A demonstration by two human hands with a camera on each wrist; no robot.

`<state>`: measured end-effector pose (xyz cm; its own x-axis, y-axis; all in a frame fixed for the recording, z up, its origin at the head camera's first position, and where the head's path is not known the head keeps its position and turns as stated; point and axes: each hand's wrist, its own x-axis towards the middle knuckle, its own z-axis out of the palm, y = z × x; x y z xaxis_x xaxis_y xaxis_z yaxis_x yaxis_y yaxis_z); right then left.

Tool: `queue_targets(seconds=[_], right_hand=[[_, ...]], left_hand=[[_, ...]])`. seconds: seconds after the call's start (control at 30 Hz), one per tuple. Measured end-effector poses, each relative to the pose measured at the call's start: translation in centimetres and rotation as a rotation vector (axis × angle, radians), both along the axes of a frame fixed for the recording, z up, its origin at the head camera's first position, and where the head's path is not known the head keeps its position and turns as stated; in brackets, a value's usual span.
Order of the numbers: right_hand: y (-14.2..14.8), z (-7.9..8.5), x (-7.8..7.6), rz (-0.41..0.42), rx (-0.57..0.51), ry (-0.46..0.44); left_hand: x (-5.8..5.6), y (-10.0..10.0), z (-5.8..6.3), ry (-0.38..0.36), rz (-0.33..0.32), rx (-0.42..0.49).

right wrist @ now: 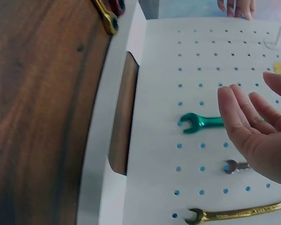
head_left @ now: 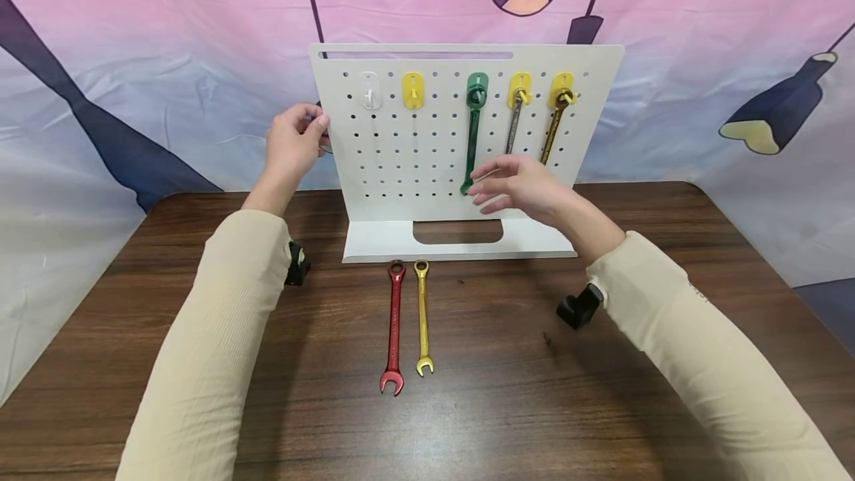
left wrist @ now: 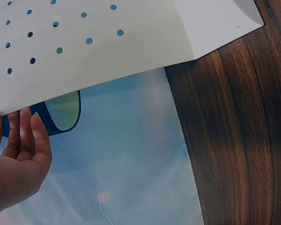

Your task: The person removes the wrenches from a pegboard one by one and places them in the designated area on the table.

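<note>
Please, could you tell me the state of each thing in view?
White board, standing on the table
Red wrench, lying on the table
Yellow wrench, lying on the table
Green wrench, hanging on the green hook
Silver wrench, hanging on the middle yellow hook
Gold wrench, hanging on the rightmost hook
Clear hook, bare
Left yellow hook, bare
Left hand, holding the board's left edge
Right hand, open, empty

No lettering, number or brand can be read. Faint marks run along the shafts of the red wrench (head_left: 394,325) and the yellow wrench (head_left: 423,318) on the worktop (head_left: 494,407), and of the silver wrench (head_left: 513,126) and the bronze-gold wrench (head_left: 552,133) hanging toward the right of the white pegboard (head_left: 384,208), too small to make out.
</note>
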<state>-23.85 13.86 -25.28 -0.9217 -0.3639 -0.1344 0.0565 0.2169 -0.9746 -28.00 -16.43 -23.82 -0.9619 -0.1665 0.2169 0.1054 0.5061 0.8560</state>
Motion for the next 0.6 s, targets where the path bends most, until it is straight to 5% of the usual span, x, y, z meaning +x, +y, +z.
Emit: queue_targets(seconds=[0.6], right_hand=[[0.0,3.0,-1.7,-0.139,-0.014,0.122]], left_hand=[[0.1,0.1,0.2,-0.019,0.0,-0.006]])
